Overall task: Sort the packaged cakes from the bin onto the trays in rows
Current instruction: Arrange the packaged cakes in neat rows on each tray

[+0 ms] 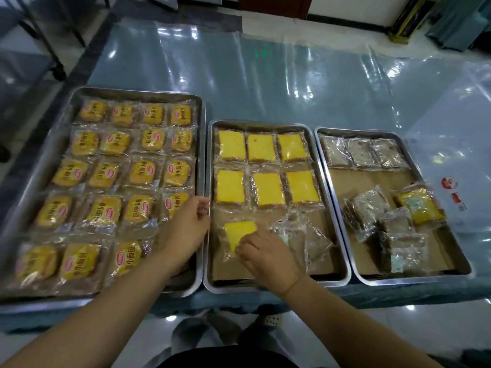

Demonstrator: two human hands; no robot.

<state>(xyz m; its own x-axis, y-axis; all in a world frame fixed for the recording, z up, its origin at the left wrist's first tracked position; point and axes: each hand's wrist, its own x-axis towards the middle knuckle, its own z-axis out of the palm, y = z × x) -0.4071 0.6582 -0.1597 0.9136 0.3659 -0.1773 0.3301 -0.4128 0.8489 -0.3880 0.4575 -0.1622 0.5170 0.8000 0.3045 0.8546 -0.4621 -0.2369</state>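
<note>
The left tray [132, 91] was nearly full of labelled cakes and needed nothing from me. My left hand [190, 227] hung over the seam between it and the middle tray [265, 124], fingers loosely curled; I could not tell whether it held anything. My right hand [265, 254] pinched the wrapper of a yellow slice [240, 231], which lay crooked at the left of the third row. I judged I was squaring that slice. Next I would need the yellow pack [419, 205] from the right tray [372, 132].
</note>
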